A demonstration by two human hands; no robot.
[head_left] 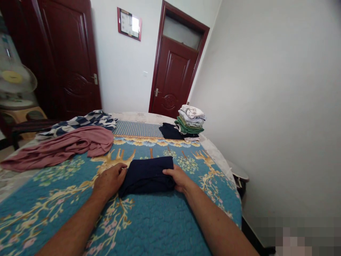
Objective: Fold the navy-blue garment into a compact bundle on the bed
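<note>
A folded navy garment [147,175] lies on the blue patterned bedspread [149,227] in front of me. My left hand [109,180] rests against its left edge with the fingers curled onto the cloth. At the garment's right edge, my right hand [179,177] has its fingers closed over the fabric. Both hands are on the same folded piece.
A pink garment [61,147] and a blue-and-white checked one [80,123] lie unfolded at the left. A stack of folded clothes [190,122] with a dark folded item [170,131] beside it sits at the far end. A fan [14,83] stands left; the wall is close on the right.
</note>
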